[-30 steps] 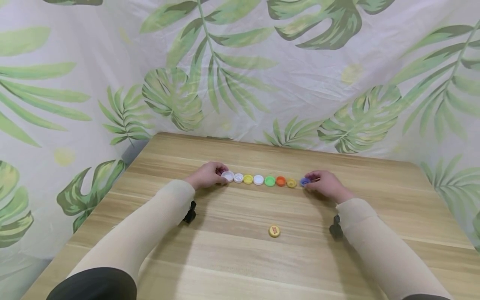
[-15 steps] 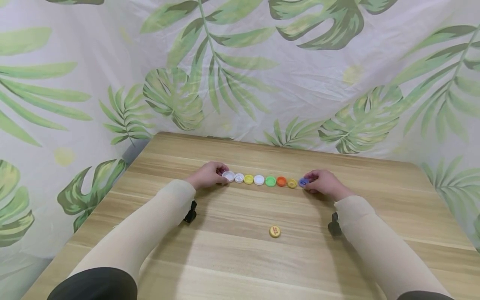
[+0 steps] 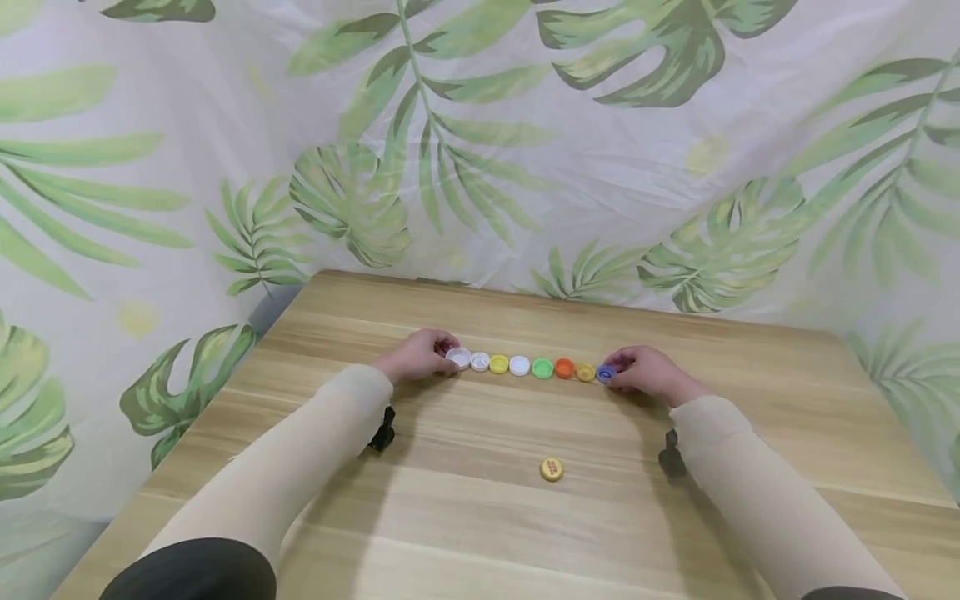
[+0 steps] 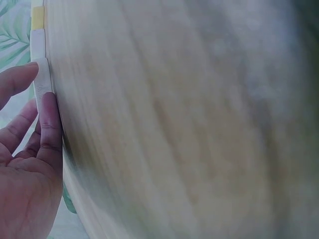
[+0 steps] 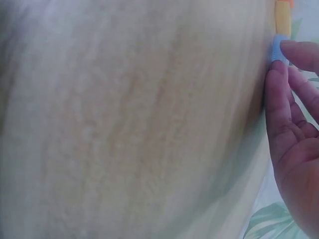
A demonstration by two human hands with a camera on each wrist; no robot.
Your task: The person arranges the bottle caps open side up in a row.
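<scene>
A row of upturned bottle caps runs across the table [image 3: 450,508]. My left hand [image 3: 417,356] pinches the large white bottle cap [image 3: 458,359] at the row's left end. In the left wrist view that white cap [image 4: 44,74] lies between thumb and fingers. At the other end, my right hand [image 3: 647,371] pinches the blue bottle cap [image 3: 605,373], close against a golden-yellow cap [image 3: 585,372]. Between them sit a small white cap [image 3: 480,362], a yellow cap [image 3: 498,364], another white cap [image 3: 519,365], a green cap [image 3: 543,367] and an orange cap [image 3: 564,368].
One yellow cap with red print [image 3: 551,469] lies by itself nearer the body, printed side up. A leaf-patterned cloth [image 3: 480,167] hangs behind the table's back edge. Black wrist cameras sit under both sleeves.
The right hand has slid the blue cap left, closing the gap to the golden-yellow cap. The left hand keeps its place at the large white cap.
</scene>
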